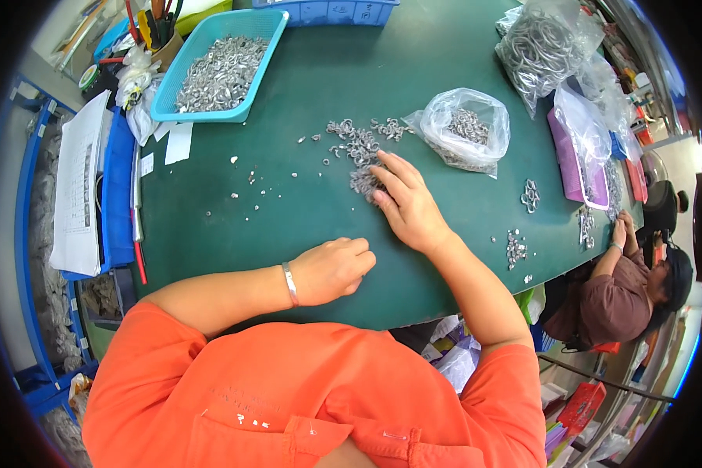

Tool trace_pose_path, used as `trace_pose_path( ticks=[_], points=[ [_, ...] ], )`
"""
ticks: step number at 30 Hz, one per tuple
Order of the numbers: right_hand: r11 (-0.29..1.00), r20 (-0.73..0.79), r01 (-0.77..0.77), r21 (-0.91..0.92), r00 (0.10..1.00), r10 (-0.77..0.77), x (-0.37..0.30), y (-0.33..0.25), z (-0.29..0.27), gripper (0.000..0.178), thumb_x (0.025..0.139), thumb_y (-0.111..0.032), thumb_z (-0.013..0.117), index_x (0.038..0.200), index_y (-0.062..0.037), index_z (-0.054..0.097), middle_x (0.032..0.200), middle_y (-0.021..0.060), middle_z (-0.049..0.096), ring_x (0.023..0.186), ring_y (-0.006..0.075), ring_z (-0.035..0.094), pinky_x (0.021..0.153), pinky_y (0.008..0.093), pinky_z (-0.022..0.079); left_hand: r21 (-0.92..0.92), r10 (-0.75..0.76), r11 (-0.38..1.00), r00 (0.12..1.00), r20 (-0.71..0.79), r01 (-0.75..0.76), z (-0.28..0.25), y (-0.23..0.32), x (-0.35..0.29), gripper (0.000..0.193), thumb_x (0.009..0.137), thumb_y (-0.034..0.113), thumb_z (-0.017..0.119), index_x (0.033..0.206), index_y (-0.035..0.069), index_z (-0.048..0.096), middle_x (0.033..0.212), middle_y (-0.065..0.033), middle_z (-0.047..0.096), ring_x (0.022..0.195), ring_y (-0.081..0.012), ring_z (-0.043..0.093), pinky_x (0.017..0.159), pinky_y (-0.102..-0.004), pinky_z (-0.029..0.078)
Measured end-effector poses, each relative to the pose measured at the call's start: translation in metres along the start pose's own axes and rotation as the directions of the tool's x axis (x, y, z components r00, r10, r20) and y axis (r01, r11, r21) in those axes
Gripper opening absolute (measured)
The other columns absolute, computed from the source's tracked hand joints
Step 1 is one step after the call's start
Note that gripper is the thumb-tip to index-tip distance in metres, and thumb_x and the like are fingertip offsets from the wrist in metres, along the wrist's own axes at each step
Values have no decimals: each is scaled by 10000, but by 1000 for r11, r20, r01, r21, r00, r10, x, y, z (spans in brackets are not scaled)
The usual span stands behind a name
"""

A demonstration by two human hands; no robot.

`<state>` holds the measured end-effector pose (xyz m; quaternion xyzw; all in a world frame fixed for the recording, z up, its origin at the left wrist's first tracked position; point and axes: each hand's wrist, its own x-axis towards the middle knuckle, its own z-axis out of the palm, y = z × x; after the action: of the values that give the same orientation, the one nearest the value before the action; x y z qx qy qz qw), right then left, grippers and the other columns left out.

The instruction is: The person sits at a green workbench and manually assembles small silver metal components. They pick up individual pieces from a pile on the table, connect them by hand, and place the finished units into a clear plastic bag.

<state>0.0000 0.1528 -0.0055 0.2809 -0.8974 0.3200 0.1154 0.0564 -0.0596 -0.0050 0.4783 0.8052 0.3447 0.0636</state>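
Scattering of the small grey metal pieces point(360, 150) is judged the main risk: a broad sweep of the right hand point(404, 196) could push the outer ones across the smooth green desk point(312, 86). Mixing could also be caused, since the upper end of the heap lies just beside the clear plastic bag point(502, 118), in which similar pieces are held. If the soft wall of the bag is knocked, its contents could be spilled. Loose fragments point(234, 160) to the left of the heap could be swept in by mistake.

The fingers of the right hand are moderately spread, with the tips at the right edge of the heap; whether a piece is pinched cannot be told. The fingers of the left hand point(334, 269) are curled inward near the front edge of the desk; whether anything is enclosed cannot be told.

The pieces are located ahead of the hands, in an irregular, elongated heap. A dull silver-grey colour is shown; many are ring-like or curved, and they are loosely overlapped, with strays at the margins. Finer detail cannot be resolved.
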Motion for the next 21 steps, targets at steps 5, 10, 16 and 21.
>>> trace_pose_path(
  ticks=[5, 10, 16, 21],
  points=[
    [860, -428, -16, -511, 872, -238, 25, 12, -101, 344, 804, -29, 679, 1145, -11, 631, 1252, 202, 589, 1176, 380, 544, 1006, 459, 423, -83, -19, 996, 1000, 0, 18, -3, -2, -1, 182, 741, 18, 655, 866, 45, 526, 888, -137, 525, 793, -330, 590, 701, -429, 521],
    [544, -253, -837, -59, 540, 803, 23, 91, -146, 526, 873, -286, 707, 1252, 31, 526, 1086, 226, 649, 922, 289, 666, 772, 420, 545, 102, 12, 994, 974, 227, -36, -15, 5, 11, 197, 721, -4, 659, 877, 65, 559, 866, -104, 554, 791, -312, 606, 672, -408, 529],
    [445, -1, -733, 515, 519, 855, 6, 76, -132, 171, 930, -85, 518, 1036, 32, 581, 747, 70, 631, 479, 125, 557, 423, 280, 450, -364, -189, 901, 968, 164, 237, -37, -11, 31, 120, 738, 11, 716, 810, 72, 641, 795, -26, 610, 650, -112, 626, 620, -271, 534],
    [580, -86, -632, 513, 635, 768, 11, 51, -124, 154, 940, -62, 522, 1057, 36, 541, 727, 75, 618, 461, 118, 534, 417, 275, 444, -429, -263, 896, 915, -304, 115, -81, 0, 161, 121, 807, 44, 715, 911, 38, 652, 861, 0, 649, 758, -54, 597, 688, -232, 512]
  ],
)
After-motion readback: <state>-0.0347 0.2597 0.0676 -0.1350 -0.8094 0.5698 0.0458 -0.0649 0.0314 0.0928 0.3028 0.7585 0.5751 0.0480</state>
